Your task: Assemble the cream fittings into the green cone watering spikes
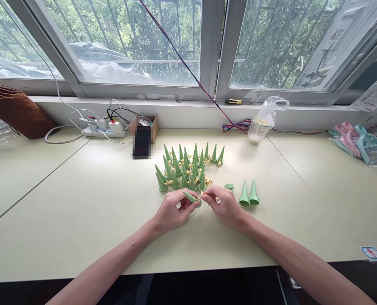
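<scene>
My left hand (172, 209) is closed around a green plastic cone (191, 197) lying on its side, tip pointing left. Touching the cone's base, my right hand (223, 203) pinches a small cream-coloured part (203, 195) at its wide end. Just behind my hands stands a cluster of several upright green cones (188, 169) with small cream parts among them. Two more green cones (248, 194) stand together to the right of my right hand, and a small green cap (229, 186) lies flat beside them.
A pale table (80, 203) runs to a window sill. On it are a power strip with cables (104, 129), a small cardboard box (145, 125), a plastic cup in a bag (260, 127), pink and blue packets (360, 144) at right, and a brown bag (17, 110) at left.
</scene>
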Tool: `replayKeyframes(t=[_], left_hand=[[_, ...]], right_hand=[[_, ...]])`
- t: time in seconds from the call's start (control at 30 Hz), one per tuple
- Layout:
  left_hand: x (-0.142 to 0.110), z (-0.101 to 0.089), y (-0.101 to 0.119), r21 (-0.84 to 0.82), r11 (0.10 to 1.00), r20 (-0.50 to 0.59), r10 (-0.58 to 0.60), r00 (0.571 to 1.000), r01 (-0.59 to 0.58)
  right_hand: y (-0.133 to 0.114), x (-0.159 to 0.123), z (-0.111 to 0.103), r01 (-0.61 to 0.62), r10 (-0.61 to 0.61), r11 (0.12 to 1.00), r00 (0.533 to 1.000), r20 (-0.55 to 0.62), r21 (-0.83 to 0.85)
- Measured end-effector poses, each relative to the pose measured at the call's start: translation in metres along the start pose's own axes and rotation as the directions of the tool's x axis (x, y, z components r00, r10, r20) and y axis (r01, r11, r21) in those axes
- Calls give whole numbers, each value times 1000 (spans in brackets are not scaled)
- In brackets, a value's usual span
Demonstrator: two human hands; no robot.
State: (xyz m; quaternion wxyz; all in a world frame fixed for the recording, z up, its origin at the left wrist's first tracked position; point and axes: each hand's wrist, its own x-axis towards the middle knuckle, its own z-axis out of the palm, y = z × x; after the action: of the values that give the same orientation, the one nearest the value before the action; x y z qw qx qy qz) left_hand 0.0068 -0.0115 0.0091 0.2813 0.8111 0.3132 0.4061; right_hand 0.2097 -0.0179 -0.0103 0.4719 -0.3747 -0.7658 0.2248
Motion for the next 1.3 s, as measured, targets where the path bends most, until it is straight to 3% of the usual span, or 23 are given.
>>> replayKeyframes(t=[0.67,1.3], left_hand=[[-3,2,-8,75,993,31,84,996,-86],[-2,0,-8,126,991,-11,38,999,-36]], right_hand=[[2,2,-2,-99,104,994,987,125,-44],[-5,4,-4,-73,89,990,987,137,-121]])
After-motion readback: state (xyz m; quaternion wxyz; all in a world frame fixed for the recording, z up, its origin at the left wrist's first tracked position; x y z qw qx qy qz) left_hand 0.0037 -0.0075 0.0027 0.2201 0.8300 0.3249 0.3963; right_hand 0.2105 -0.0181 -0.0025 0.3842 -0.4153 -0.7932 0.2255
